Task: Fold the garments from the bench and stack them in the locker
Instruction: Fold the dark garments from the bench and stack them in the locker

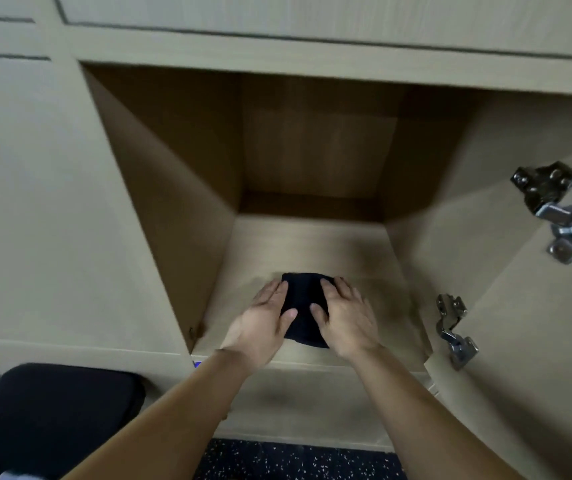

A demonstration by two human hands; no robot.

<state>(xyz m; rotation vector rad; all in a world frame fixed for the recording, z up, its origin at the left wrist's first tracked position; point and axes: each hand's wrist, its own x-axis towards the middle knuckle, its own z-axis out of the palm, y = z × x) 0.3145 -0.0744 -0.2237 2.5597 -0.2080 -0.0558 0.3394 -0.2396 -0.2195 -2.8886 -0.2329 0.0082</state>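
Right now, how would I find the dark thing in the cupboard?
Look into the open wooden locker. Near the front of its floor lies a small folded garment, between the left hand and right hand. It is the only black thing inside.

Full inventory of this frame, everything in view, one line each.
folded garment: 1, black, front of the locker floor, between the hands
locker: 1, beige wood, open, centre
locker door: 1, beige, swung open at right
hinges: 2, silver metal, on the door's inner face
padded seat: 1, black, lower left
floor: 1, dark speckled, bottom edge
left hand: 1, flat, presses the garment's left side
right hand: 1, flat, presses its right side
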